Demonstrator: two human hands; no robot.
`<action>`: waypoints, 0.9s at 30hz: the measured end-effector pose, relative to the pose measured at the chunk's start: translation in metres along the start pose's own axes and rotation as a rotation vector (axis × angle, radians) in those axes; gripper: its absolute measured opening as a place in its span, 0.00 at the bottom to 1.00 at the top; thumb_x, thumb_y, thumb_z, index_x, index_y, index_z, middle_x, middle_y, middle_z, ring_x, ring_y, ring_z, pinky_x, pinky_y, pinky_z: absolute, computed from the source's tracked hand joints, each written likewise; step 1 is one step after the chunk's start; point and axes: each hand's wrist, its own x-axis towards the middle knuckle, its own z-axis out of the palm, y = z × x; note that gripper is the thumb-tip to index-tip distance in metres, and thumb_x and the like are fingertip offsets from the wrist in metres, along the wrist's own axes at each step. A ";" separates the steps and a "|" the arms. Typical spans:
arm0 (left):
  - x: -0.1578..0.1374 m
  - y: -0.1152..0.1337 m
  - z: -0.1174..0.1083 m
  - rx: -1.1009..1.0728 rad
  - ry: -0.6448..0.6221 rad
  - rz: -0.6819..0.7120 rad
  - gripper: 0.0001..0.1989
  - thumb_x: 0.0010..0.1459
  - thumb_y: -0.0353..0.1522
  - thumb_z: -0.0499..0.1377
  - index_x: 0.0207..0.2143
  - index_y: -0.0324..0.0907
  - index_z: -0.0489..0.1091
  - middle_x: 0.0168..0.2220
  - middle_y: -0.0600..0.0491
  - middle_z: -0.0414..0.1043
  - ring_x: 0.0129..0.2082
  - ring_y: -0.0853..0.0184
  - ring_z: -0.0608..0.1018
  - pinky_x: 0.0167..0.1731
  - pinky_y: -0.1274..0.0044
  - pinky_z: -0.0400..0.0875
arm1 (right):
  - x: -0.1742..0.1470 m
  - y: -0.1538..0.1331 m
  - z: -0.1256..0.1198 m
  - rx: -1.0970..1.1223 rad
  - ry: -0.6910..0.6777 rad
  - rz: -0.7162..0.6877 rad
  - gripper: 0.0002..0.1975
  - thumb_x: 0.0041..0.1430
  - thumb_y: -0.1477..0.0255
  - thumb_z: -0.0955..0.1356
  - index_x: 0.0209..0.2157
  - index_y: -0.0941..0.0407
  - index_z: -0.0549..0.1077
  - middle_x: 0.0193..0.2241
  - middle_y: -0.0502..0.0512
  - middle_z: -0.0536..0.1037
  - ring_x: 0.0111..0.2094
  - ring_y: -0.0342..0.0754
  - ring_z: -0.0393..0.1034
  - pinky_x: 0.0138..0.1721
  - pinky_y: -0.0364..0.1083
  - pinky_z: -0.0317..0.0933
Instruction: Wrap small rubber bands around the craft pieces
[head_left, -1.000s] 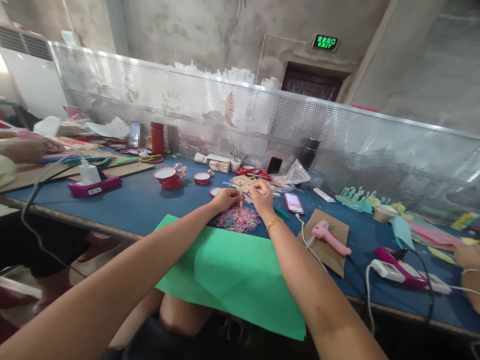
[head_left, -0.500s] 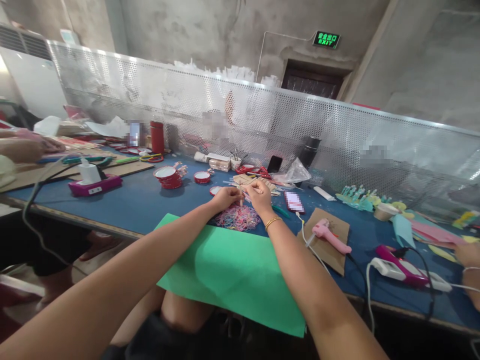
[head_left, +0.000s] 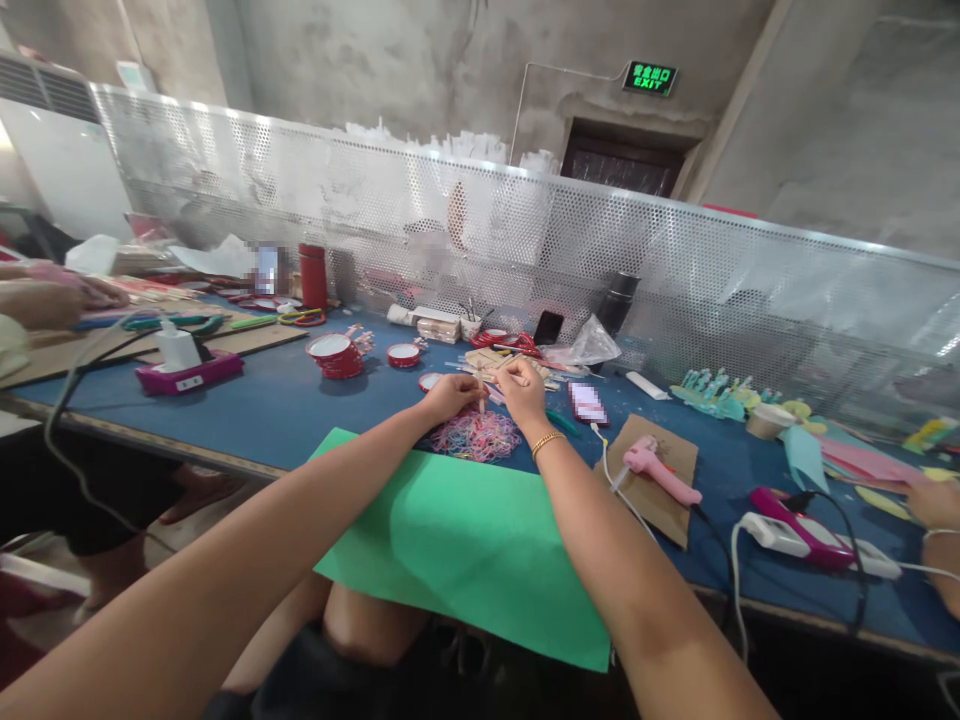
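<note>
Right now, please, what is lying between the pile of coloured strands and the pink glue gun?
From the pile outward, the head view shows the right forearm with a gold bracelet, some blue tabletop, a white cable and cardboard.

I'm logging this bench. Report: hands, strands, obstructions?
Left hand pinching small pale piece. Right hand close by, grip unclear. Tangled strands heaped below. Green sheet nearer, no blockage seen.

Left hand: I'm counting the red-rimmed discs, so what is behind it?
Just past the left hand, part of a white-topped, red-rimmed disc shows. The hand hides the rest of it, so whether others are stacked beneath cannot be seen.
</note>
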 end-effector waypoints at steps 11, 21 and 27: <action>-0.002 0.004 0.001 0.014 0.001 0.004 0.13 0.47 0.40 0.67 0.27 0.39 0.76 0.20 0.55 0.74 0.22 0.68 0.74 0.24 0.79 0.67 | 0.000 0.003 0.001 -0.007 -0.014 0.008 0.08 0.50 0.63 0.68 0.24 0.52 0.67 0.22 0.47 0.75 0.28 0.47 0.69 0.32 0.45 0.65; 0.000 -0.001 0.000 0.009 0.007 -0.013 0.12 0.47 0.40 0.67 0.27 0.39 0.76 0.20 0.55 0.74 0.22 0.68 0.74 0.24 0.79 0.68 | 0.000 0.001 0.000 -0.023 -0.020 -0.015 0.09 0.50 0.63 0.68 0.23 0.52 0.67 0.22 0.48 0.75 0.27 0.47 0.70 0.31 0.45 0.64; 0.001 -0.004 -0.001 -0.018 -0.029 0.013 0.17 0.46 0.44 0.68 0.28 0.39 0.76 0.23 0.55 0.76 0.23 0.68 0.74 0.26 0.78 0.69 | 0.000 0.004 0.001 -0.033 -0.021 -0.042 0.09 0.50 0.63 0.68 0.23 0.52 0.68 0.22 0.47 0.75 0.27 0.47 0.70 0.32 0.45 0.65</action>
